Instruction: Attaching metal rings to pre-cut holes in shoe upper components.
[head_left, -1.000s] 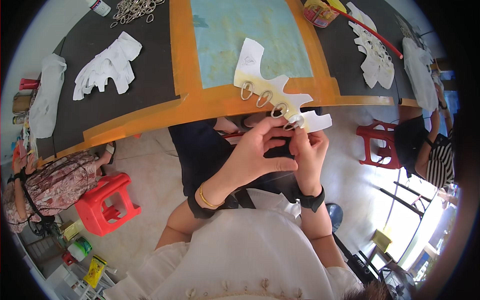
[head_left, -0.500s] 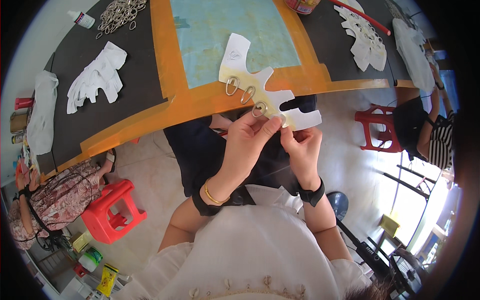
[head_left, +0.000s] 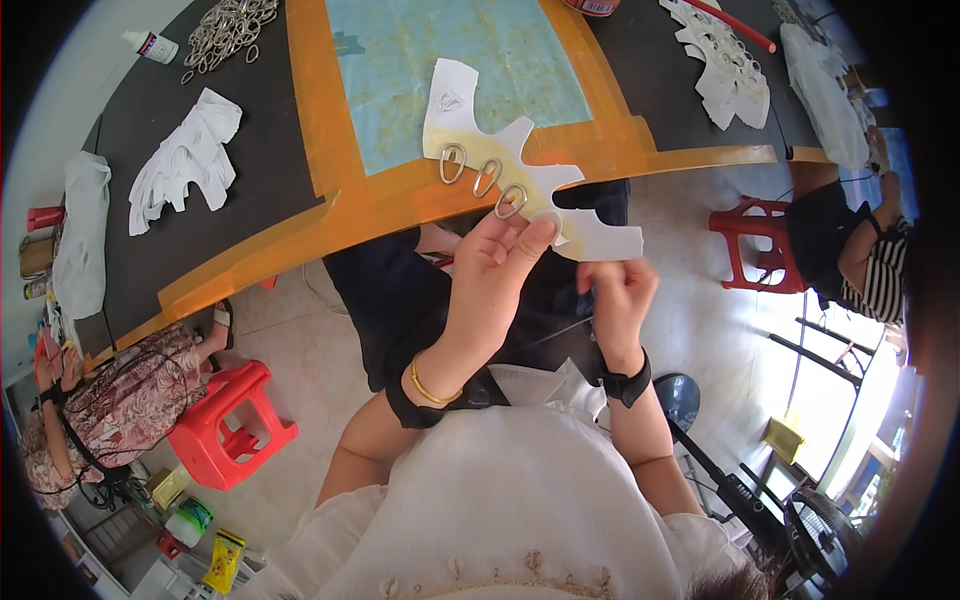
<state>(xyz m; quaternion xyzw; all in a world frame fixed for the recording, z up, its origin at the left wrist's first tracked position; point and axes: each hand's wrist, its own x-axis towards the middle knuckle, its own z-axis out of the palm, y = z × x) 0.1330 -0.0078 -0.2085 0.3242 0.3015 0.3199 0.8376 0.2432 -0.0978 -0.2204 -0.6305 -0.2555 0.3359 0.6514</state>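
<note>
My left hand [head_left: 495,270] grips a white cut-out piece [head_left: 515,165] with curved notches, thumb pressed on its lower edge. The piece looks like paper or thin leather with yellowish smears and a small drawn mark at its upper end. Three oval metal rings [head_left: 487,178] are set along its left edge, the lowest just above my left fingers. My right hand [head_left: 622,300] is closed just below the piece's right tab, fingers curled in. Whether anything is pinched there is hidden.
The dark table [head_left: 270,130] has an orange-taped edge and a blue sheet [head_left: 460,70]. On it lie a pile of metal rings [head_left: 228,35], a small white bottle [head_left: 150,45], stacked white cut-outs [head_left: 190,165] and ringed cut-outs [head_left: 725,75]. Red stools [head_left: 235,425] and other people flank me.
My right fingers have come off the piece's lower edge near my left thumb and moved right and down. The piece and my left hand have shifted slightly left.
</note>
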